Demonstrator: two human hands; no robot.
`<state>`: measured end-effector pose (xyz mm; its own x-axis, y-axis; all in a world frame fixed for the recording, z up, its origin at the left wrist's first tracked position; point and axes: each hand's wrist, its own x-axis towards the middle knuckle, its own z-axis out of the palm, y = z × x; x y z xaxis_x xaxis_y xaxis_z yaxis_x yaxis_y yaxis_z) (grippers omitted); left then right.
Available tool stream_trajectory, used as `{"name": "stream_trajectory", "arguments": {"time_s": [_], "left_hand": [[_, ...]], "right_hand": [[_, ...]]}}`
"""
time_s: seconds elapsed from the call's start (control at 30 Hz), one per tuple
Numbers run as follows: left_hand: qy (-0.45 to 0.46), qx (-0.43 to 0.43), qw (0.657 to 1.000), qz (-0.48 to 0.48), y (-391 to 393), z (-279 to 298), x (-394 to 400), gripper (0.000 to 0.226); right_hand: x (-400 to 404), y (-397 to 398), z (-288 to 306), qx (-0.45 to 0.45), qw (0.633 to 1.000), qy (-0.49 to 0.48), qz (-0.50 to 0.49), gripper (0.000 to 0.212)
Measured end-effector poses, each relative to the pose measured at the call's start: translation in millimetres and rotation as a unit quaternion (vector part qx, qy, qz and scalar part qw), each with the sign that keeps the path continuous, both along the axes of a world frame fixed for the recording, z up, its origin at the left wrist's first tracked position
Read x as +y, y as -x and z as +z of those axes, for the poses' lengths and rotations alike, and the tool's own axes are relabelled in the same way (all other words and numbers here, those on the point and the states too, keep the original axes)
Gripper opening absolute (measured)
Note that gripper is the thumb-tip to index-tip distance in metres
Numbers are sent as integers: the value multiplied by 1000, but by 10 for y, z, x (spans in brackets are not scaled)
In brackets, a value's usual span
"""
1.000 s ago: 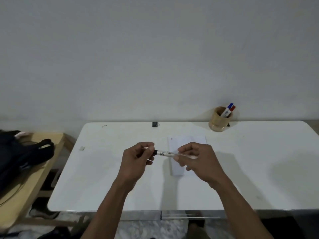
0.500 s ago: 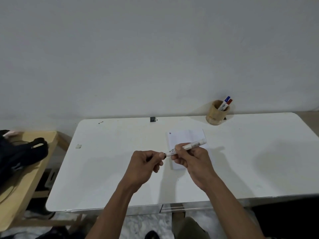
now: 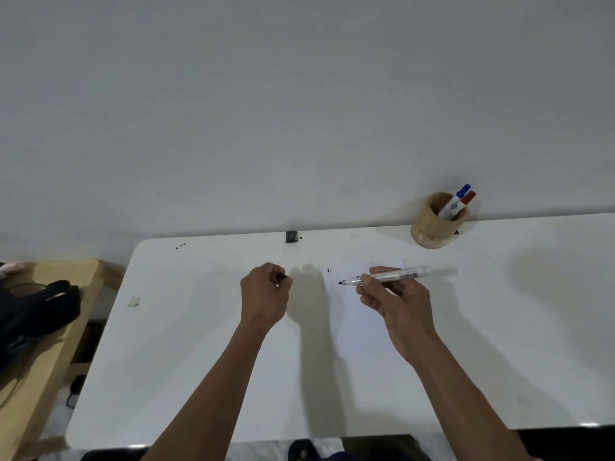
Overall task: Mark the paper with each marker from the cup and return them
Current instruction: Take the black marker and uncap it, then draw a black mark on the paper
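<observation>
Right hand (image 3: pixel 396 304) pinching uncapped black marker (image 3: pixel 386 276), long axis nearly level, tip aimed left, over paper (image 3: pixel 357 314) near table (image 3: pixel 199 361) far edge. Left hand (image 3: pixel 264 294) curled on cap (image 3: pixel 283 277), left of paper. Cup (image 3: pixel 432 224) at far edge, beyond right hand.

Even, soft overhead light, moderately bright. Diffuse hand shadows fall on the table (image 3: pixel 199 344) beyond and beside each hand. Small glare spots mark its near edge. Wide-angle distortion bows the table edges; overall focus is slightly soft.
</observation>
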<state>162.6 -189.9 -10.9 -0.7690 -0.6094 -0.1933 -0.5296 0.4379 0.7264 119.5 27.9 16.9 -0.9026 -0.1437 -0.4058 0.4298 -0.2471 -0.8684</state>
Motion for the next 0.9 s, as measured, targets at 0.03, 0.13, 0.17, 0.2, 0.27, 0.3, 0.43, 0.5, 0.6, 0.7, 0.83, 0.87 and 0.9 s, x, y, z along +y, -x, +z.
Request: {"name": "stream_trajectory", "arguments": {"time_s": [0.03, 0.13, 0.17, 0.2, 0.27, 0.3, 0.43, 0.5, 0.6, 0.7, 0.83, 0.87, 0.9], "left_hand": [[14, -8, 1000, -6, 106, -67, -19, 12], [39, -34, 999, -17, 366, -244, -52, 13], [45, -44, 998, -17, 428, -292, -60, 14], [51, -51, 997, -18, 482, -345, -70, 15], [58, -61, 996, -22, 564, -425, -84, 16], [58, -65, 996, -23, 594, -455, -86, 16], [51, -64, 997, -17, 643, -518, -62, 16], [38, -64, 997, -8, 650, -515, -54, 21], [25, -64, 998, 13, 615, -493, -17, 48], [62, -28, 996, 58, 410, -450, 160, 50], [187, 42, 977, -97, 45, -620, 505, 41], [204, 50, 968, -139, 2, -694, 558, 40], [213, 47, 961, -168, -11, -733, 595, 40]], "right_hand": [[2, 56, -37, -2, 1000, -7, -8, 17], [10, 243, -144, -7, 999, -35, -22, 18], [11, 303, -172, -6, 999, -42, -19, 18], [11, 361, -203, -5, 999, -47, -15, 20], [8, 456, -261, -4, 999, -52, -3, 21], [6, 494, -287, -6, 998, -55, 2, 21], [-8, 588, -385, -15, 998, -65, 13, 19], [-22, 614, -417, -19, 998, -62, 20, 18], [-45, 645, -453, -23, 998, -54, 34, 11], [-49, 677, -480, -12, 997, -58, 44, 9], [-64, 725, -538, 39, 992, -95, 74, 15], [-81, 741, -561, 51, 990, -107, 82, 16], [-100, 758, -587, 65, 986, -122, 91, 16]]}}
